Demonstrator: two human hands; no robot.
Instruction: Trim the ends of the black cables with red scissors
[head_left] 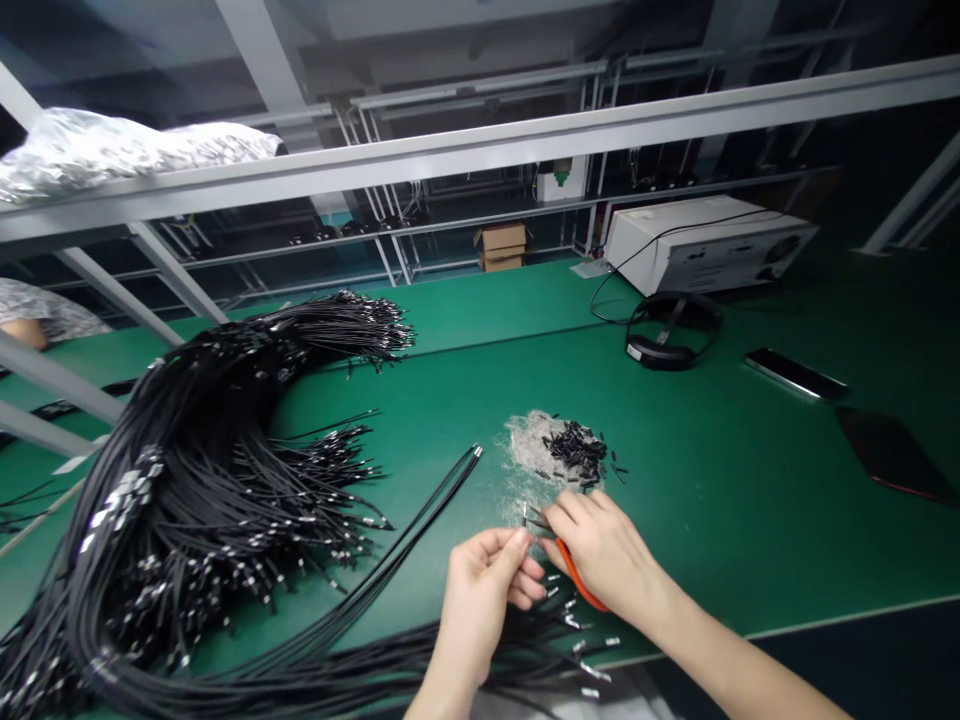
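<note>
My left hand (pixel 484 585) pinches a black cable close to its tip, and the cable end (pixel 525 512) points up between thumb and forefinger. In my right hand (pixel 604 550) is a pair of cutters (pixel 576 578) with orange handles; their dark jaws are at the cable end. Below both hands, more black cables with white-banded ends (pixel 589 645) fan out over the bench edge. Just beyond my hands lies a pile of short black pieces (pixel 576 450) next to clear scraps (pixel 529 445). Several cables with silver tips (pixel 474 455) lie to the left.
A large looped bundle of black cables (pixel 202 420) covers the left of the green bench (pixel 465 380). Toward the right are a black headset (pixel 664 345), a phone (pixel 796 374), a dark flat object (pixel 892 452) and a white box-shaped device (pixel 705 245). A metal rail (pixel 480 150) crosses above. Someone's arm (pixel 26 332) shows far left.
</note>
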